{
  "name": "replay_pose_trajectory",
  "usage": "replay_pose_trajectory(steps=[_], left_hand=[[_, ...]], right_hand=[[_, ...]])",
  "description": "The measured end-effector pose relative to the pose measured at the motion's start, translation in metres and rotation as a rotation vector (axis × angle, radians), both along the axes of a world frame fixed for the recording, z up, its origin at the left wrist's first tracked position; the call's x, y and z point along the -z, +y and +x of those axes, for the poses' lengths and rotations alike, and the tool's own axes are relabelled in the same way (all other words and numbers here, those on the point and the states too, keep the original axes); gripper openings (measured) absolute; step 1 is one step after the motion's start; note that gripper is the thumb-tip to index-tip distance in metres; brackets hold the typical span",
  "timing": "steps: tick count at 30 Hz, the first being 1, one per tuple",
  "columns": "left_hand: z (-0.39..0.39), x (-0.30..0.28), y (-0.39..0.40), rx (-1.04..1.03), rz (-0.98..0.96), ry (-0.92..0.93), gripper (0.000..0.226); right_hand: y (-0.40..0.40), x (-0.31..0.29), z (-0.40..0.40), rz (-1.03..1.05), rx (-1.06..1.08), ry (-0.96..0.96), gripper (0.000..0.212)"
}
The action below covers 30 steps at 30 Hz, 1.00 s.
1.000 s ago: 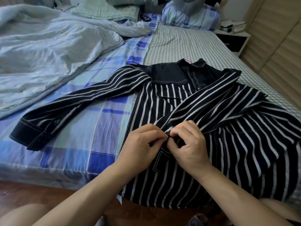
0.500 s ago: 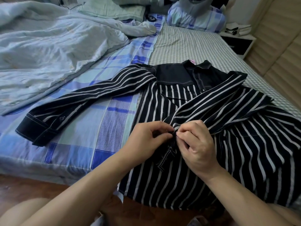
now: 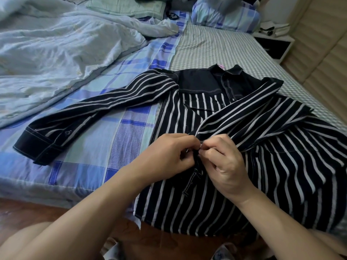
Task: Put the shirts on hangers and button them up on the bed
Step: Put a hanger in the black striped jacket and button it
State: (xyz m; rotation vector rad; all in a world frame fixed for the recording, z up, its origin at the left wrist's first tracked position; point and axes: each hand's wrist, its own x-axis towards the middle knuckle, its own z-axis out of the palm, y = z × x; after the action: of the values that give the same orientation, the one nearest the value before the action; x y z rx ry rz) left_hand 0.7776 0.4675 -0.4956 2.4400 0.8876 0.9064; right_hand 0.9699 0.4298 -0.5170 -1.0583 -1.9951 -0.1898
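Observation:
A black shirt with white stripes [image 3: 187, 199] lies face up on the bed [image 3: 131, 143], its hem hanging over the near edge. Its collar points away from me, and a bit of pink, perhaps a hanger [image 3: 222, 67], shows there. One sleeve stretches out to the left, the other is folded across the chest. My left hand [image 3: 169, 156] and my right hand [image 3: 225, 164] meet at the middle of the front placket. Both pinch the placket edges with thumb and fingertips. The button itself is hidden between my fingers.
A crumpled pale blue duvet [image 3: 56, 53] covers the bed's left half. Pillows [image 3: 225, 15] lie at the head. A small nightstand [image 3: 276, 42] with books stands at the far right, beside a beige panelled wall. Wooden floor [image 3: 28, 212] shows below the bed edge.
My hands stay at the same spot on the placket, with only small finger movements. The camera has shifted a little.

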Motion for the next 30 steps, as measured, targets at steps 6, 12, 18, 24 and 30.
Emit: replay_pose_trajectory(steps=[6,12,18,24,30], left_hand=[[0.006,-0.009,0.003,-0.140,-0.468,-0.132,0.010],[-0.038,-0.011,-0.005,-0.281,-0.385,-0.131,0.007],[-0.074,0.029,-0.029,-0.040,0.036,0.400,0.073],[-0.072,0.042,-0.033,-0.065,0.278,0.242,0.032],[-0.062,0.038,-0.032,-0.017,0.454,0.230,0.018]], right_hand=[[0.001,0.000,0.004,-0.022,-0.043,-0.038,0.011],[0.000,0.014,0.019,-0.215,0.002,-0.204,0.025],[-0.010,0.007,0.031,-0.129,0.094,-0.057,0.029],[-0.043,-0.005,0.028,-0.101,-0.008,0.038,0.008],[-0.060,0.033,-0.008,-0.281,-0.044,-0.220,0.058]])
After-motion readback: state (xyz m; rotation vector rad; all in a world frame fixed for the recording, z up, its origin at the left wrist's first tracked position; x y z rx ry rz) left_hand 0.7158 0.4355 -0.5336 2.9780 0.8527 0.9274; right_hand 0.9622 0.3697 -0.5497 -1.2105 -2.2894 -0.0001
